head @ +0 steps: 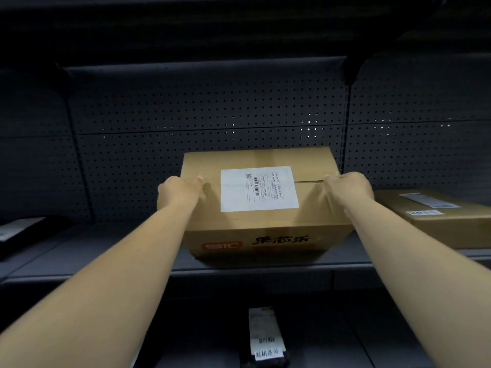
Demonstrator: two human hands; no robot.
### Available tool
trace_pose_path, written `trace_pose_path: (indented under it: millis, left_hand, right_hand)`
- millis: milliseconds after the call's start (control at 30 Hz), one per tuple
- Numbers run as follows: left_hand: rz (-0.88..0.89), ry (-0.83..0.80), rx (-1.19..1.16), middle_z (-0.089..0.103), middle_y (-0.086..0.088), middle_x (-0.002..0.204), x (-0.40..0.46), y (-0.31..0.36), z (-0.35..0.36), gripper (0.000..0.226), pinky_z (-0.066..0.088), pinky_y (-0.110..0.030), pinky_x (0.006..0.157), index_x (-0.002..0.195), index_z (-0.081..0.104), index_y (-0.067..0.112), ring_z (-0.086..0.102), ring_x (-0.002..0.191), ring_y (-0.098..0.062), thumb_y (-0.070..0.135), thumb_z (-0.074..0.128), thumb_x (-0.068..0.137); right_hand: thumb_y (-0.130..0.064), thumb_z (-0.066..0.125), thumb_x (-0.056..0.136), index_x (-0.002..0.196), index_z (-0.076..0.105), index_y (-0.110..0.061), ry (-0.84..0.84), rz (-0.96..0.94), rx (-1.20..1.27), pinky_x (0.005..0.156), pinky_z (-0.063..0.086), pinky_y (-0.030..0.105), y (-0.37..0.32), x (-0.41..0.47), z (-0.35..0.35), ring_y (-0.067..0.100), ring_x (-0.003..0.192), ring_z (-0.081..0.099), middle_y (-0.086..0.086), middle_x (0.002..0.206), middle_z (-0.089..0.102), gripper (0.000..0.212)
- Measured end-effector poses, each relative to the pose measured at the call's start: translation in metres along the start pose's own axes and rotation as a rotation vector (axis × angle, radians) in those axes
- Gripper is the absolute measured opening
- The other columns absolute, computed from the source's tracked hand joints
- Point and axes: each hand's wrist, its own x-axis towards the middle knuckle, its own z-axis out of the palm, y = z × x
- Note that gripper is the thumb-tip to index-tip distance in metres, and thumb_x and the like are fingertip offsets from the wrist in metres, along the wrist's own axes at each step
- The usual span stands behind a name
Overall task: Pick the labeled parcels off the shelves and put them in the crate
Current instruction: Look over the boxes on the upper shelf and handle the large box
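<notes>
- Cardboard parcel (263,203) on dark shelf (106,264), white label (259,188) on top
- Left hand (179,191) and right hand (350,188) gripping opposite sides
- Flatter box (441,216) just right
- Perforated back panel (207,110) behind

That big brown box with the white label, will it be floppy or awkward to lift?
The cardboard box probably stays stiff: its edges look square and taped. It may be bulky, since the left hand and right hand both grip it. Weight cannot be judged.

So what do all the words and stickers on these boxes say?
"果芯乐": black print, front of the big brown cardboard box both hands grip.
Red logo beside it: blurred.
White label on top: too small.
Flat brown box, right: labels unreadable.
Black parcel below: barcodes only, unreadable.
</notes>
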Motion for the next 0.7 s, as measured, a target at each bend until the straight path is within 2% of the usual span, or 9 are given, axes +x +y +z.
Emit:
trace_pose_path:
  millis: [100,233,433,533,700]
  left_hand:
    - [0.013,0.018,-0.049,0.058,-0.013,0.116,-0.018,-0.013,-0.008,0.057,0.049,-0.036,0.067,0.116,0.057,0.006,0.060,0.083,-0.029,0.053,0.056,0.084]
    - [0.062,0.065,-0.130,0.057,-0.010,0.113,-0.044,-0.030,-0.012,0.048,0.043,-0.035,0.065,0.111,0.054,0.009,0.056,0.083,-0.023,0.050,0.059,0.085]
    - [0.095,0.110,-0.232,0.056,-0.007,0.113,-0.068,-0.049,-0.012,0.049,0.042,-0.033,0.064,0.113,0.053,0.012,0.054,0.082,-0.020,0.049,0.061,0.083]
    - [0.108,0.135,-0.254,0.054,-0.006,0.113,-0.075,-0.055,-0.010,0.051,0.039,-0.032,0.064,0.117,0.051,0.012,0.050,0.081,-0.018,0.048,0.062,0.083]
    - [0.119,0.166,-0.264,0.050,-0.003,0.111,-0.078,-0.059,-0.008,0.050,0.035,-0.030,0.064,0.116,0.051,0.014,0.045,0.080,-0.014,0.049,0.062,0.082]
  right_hand:
    - [-0.045,0.055,0.085,0.112,0.061,-0.005,0.039,0.049,0.126,0.067,0.042,0.032,0.009,-0.021,-0.004,0.029,0.080,0.056,0.011,0.099,0.064,0.049]
    - [-0.046,0.062,0.084,0.103,0.061,-0.013,0.124,0.035,0.231,0.067,0.042,0.032,0.024,-0.049,-0.003,0.020,0.074,0.053,0.002,0.089,0.061,0.039]
    - [-0.046,0.065,0.082,0.106,0.057,-0.021,0.173,0.016,0.353,0.073,0.047,0.033,0.044,-0.075,-0.002,0.020,0.088,0.057,0.001,0.109,0.062,0.036]
    - [-0.047,0.064,0.082,0.115,0.056,-0.020,0.199,0.007,0.349,0.080,0.050,0.038,0.050,-0.083,-0.001,0.021,0.096,0.058,0.002,0.115,0.060,0.044]
    - [-0.048,0.064,0.082,0.119,0.056,-0.020,0.218,-0.003,0.355,0.076,0.045,0.034,0.053,-0.086,0.001,0.019,0.095,0.056,0.001,0.118,0.059,0.047]
